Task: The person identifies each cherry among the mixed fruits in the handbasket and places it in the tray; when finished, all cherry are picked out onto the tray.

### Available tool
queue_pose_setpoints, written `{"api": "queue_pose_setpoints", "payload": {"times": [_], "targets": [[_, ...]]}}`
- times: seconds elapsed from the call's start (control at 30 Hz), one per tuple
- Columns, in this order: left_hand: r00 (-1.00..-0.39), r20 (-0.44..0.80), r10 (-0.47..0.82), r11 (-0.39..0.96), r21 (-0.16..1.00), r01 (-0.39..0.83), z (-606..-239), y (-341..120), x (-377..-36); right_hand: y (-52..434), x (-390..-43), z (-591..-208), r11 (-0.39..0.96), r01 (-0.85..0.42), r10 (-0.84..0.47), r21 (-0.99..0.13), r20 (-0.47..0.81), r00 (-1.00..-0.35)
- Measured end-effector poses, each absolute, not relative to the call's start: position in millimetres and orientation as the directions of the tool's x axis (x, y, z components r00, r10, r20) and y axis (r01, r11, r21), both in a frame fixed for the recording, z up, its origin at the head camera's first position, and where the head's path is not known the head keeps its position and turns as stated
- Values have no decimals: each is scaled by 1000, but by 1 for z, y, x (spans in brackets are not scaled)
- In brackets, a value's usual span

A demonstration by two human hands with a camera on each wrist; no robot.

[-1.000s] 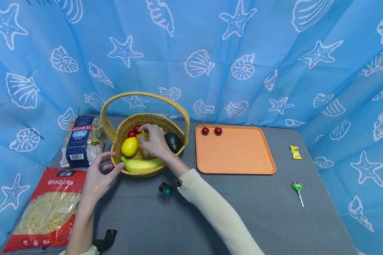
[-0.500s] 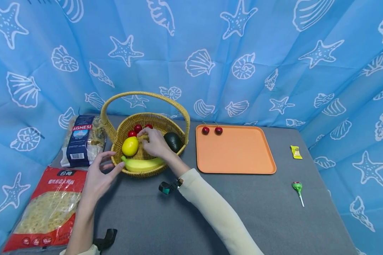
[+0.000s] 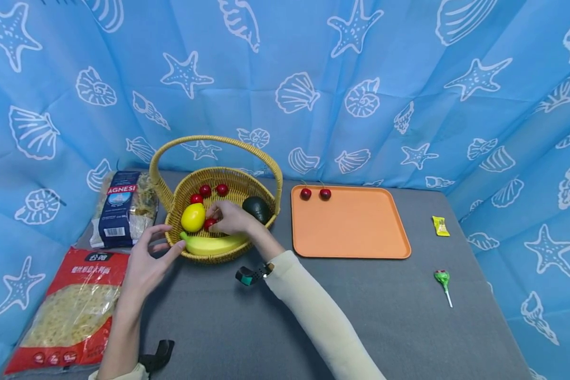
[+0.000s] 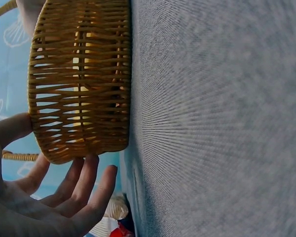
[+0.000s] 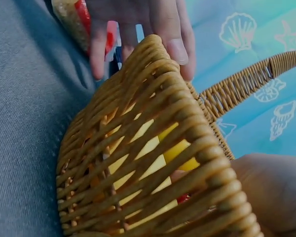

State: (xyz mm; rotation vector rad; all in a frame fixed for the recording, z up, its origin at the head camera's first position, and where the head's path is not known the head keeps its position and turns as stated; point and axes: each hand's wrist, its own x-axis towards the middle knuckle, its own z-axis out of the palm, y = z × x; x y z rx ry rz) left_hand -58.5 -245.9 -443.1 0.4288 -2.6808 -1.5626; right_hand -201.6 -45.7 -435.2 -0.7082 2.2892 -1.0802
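Observation:
The wicker basket [image 3: 220, 258] holds a lemon [image 3: 193, 217], a banana [image 3: 214, 245], an avocado [image 3: 256, 209] and several cherries. My right hand [image 3: 235, 217] reaches inside it, thumb and fingers pinching a red cherry [image 3: 210, 224] between the lemon and the banana. Three other cherries [image 3: 205, 190] lie by the basket's back wall. At the left end, my left hand [image 3: 147, 264] holds the basket, its thumb on the rim and fingertips against the outer wall, as the left wrist view shows. The right wrist view hides most of the fruit behind the weave.
An orange tray [image 3: 351, 227] with two stemmed cherries [image 3: 325, 194] stands right of the basket. Farther right lie a yellow-wrapped candy [image 3: 440, 226] and a green lollipop [image 3: 442, 279]. Two pasta bags [image 3: 71, 311] lie at left. The basket's tall handle [image 3: 214, 140] arches over the fruit.
My right hand has moved from the back of the basket toward the front, uncovering the cherries there. A cherry now shows at its fingertips. The left hand stays put.

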Motion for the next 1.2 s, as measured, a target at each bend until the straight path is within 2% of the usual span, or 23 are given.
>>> {"api": "queue_pose_setpoints", "payload": {"times": [0.37, 0.57, 0.83, 1.07, 1.2], "targets": [[-961, -138, -241, 468, 850, -240, -443, -246, -59, -45, -198, -432, 519, -129, -594, -845, -248, -765], [-960, -153, -235, 464, 850, -249, -444, -247, -59, -35, -188, -422, 443, -170, -598, -880, -148, -788], [-962, -147, -228, 462, 854, -240, -444, -248, -59, -3, -164, -394, 279, -207, -640, -938, -20, -768], [-961, -141, -237, 454, 859, -237, -444, -247, -59, 50, -136, -373, 176, -279, -657, -944, 99, -748], [-961, -142, -237, 453, 859, -239, -444, -247, -59, 89, -125, -370, 166, -336, -643, -927, 156, -750]]}}
